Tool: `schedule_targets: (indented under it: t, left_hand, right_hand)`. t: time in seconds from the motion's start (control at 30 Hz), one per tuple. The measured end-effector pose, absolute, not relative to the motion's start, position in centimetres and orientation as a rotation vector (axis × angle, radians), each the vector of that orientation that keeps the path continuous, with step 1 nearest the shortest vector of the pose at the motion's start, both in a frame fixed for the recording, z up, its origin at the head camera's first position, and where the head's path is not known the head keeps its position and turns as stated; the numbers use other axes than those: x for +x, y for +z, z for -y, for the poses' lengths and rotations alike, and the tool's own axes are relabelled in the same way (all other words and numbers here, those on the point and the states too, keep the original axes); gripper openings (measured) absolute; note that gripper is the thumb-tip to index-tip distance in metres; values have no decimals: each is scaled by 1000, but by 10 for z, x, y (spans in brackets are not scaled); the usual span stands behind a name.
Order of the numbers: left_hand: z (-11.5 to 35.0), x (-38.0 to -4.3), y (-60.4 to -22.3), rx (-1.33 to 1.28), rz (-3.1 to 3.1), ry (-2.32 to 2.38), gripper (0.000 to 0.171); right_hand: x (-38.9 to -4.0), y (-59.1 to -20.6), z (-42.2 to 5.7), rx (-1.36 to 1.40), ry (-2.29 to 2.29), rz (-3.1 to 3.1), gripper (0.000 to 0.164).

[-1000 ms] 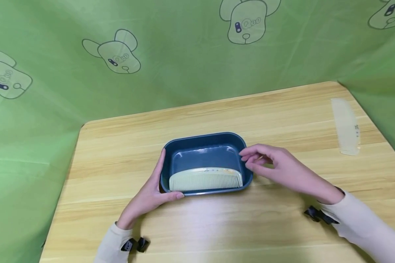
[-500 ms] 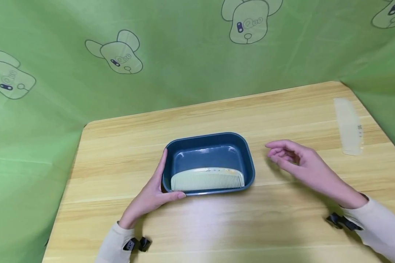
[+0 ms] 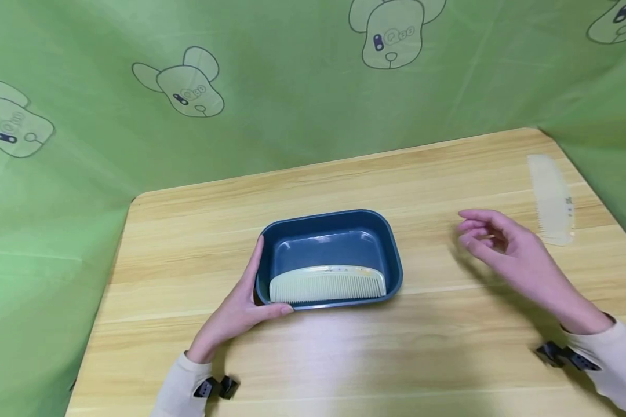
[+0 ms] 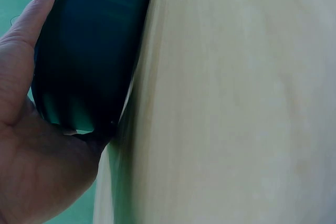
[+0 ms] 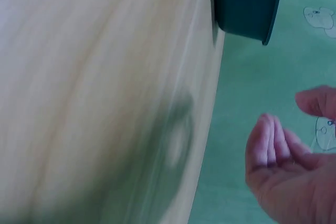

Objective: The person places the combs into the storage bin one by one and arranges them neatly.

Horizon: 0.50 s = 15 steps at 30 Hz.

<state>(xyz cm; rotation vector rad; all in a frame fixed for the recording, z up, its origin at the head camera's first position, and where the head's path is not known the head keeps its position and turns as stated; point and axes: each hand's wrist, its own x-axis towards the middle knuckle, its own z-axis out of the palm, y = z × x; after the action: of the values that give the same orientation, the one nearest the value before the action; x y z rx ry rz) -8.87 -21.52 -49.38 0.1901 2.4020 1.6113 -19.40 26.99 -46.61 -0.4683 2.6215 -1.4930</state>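
Observation:
A dark blue rectangular tub (image 3: 330,250) stands on the wooden table in the head view. Along its near wall leans a pale green comb (image 3: 327,286), teeth downward. My left hand (image 3: 239,310) holds the tub's near left corner, thumb along the front wall and fingers at the left side; the left wrist view shows that thumb (image 4: 34,19) flat on the dark wall. To the right of the tub, my right hand (image 3: 519,255) hovers over the table with loosely bent fingers and nothing in them. Beyond it lies a second pale comb (image 3: 551,200), teeth facing left.
The wooden table (image 3: 198,249) has a rounded far edge against a green curtain (image 3: 292,98) printed with cartoon animal heads. More green cloth hangs on the left and right sides. Each wrist carries a small black device, the left one (image 3: 216,387) close over the table.
My right hand has left the tub's right end and moved right, toward the second comb. My left hand, the tub and both combs have stayed in place.

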Motion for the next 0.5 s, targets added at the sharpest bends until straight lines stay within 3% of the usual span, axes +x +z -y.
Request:
schedule_targets:
  t: [0.13, 0.33, 0.5]
  left_hand:
    - [215, -90, -494, 193, -2403, 1621, 138]
    - [215, -89, -494, 187, -2406, 1605, 137]
    - [216, -88, -495, 188, -2411, 1596, 137]
  right_hand:
    - [-201, -469, -279, -337, -1473, -2694, 52]
    - [-204, -474, -294, -179, -1448, -2720, 71]
    - [-204, -475, -303, -58, -1427, -2757, 77]
